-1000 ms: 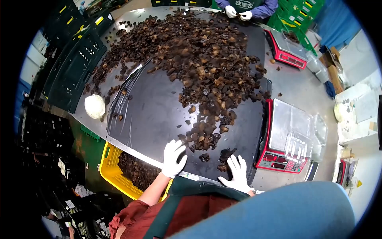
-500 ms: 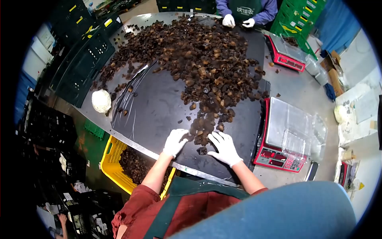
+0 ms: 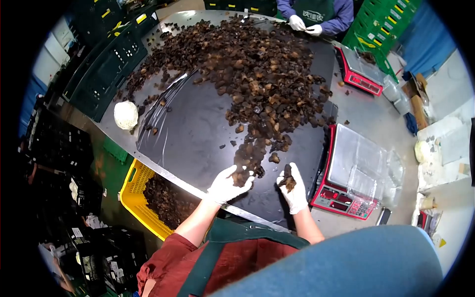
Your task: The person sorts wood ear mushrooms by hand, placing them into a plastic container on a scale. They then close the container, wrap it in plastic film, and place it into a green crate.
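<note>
A large heap of dark brown, ruffled pieces that look like wood ear mushrooms (image 3: pixel 267 84) covers the far half of the table, and a narrow tail of it reaches toward me. At the end of that tail, my white-gloved left hand (image 3: pixel 228 185) curls its fingers around some mushroom pieces (image 3: pixel 241 174). To its right, my gloved right hand (image 3: pixel 294 190) is turned palm inward, with a small mushroom clump (image 3: pixel 287 180) held against its fingers. A single loose piece (image 3: pixel 274 158) lies between the tail and my right hand.
A red scale (image 3: pixel 346 188) with clear plastic boxes stands at right, another scale (image 3: pixel 361 76) beyond it. Below the table edge is a yellow crate (image 3: pixel 129 190) of mushrooms. A white bundle (image 3: pixel 125 116) lies at left. Across the table works a person with gloved hands (image 3: pixel 306 25).
My right hand has turned from palm-down on the table to upright and taken up a mushroom clump. My left hand has shifted right and closed around pieces at the tail.
</note>
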### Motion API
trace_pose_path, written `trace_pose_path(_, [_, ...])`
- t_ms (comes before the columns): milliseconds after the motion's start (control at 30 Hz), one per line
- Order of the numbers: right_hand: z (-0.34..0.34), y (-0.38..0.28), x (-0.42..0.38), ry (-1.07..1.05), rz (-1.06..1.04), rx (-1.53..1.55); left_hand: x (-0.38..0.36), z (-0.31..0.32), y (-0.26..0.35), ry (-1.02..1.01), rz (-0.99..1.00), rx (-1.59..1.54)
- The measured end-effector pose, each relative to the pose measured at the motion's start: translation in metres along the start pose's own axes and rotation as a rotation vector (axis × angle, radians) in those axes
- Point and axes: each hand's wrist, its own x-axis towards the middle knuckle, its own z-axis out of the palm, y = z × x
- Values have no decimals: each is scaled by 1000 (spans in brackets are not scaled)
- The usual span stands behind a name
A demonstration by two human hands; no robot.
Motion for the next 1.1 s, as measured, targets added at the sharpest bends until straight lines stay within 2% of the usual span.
trace_pose_path(33, [-1, 0, 0, -38, 138, 162, 4, -5, -1, -42, -107, 17])
trace_pose_path(67, [3, 3, -8, -99, 206, 173, 4, -1, -6, -49, -109, 55])
trace_pose_path(133, [18, 10, -25, -80, 217, 129, 1, 14, -17, -66, -117, 131])
trace_pose_path(200, [18, 14, -28, -178, 247, 55, 4, 18, -24, -35, -114, 167])
trace_pose_path(267, [24, 11, -38, -109, 284, 99, 5, 22, -27, -1, -103, 205])
trace_pose_path(400, [31, 2, -48, -235, 277, 113, 1, 38, -26, 89, -146, 257])
trace_pose_path(433, [33, -2, -50, -236, 279, 116, 4, 31, -26, 38, -196, 179])
trace_pose_path(567, [29, -5, -51, -273, 277, 118, 14, 20, -36, -32, 5, 608])
trace_pose_path(600, [22, -5, -47, -276, 232, 84, 15, 20, -38, -38, 63, 726])
trace_pose_path(667, [7, -3, -40, -281, 144, 14, 10, 33, -37, 78, -38, 420])
trace_pose_path(700, [12, -4, -43, -215, 89, -107, 4, 47, -43, 83, 14, 518])
trace_pose_path(800, [17, 6, -47, -101, -126, -231, -4, 67, -53, -24, 36, 1119])
trace_pose_path(833, [19, 10, -46, -126, -193, -288, -10, 79, -59, -63, 56, 1276])
trace_pose_path(867, [22, 18, -47, -114, -246, -326, 2, 58, -70, -338, 593, 1591])
trace_pose_path(967, [24, 28, -47, -235, -221, -295, -4, 61, -83, -256, 608, 1800])
trace_pose_path(1067, [6, 20, -32, -195, 90, -83, -9, 51, -69, -268, 555, 1588])
trace_pose_path(1100, [28, 28, -48, -319, -381, -776, -16, 62, -62, -175, 471, 1346])
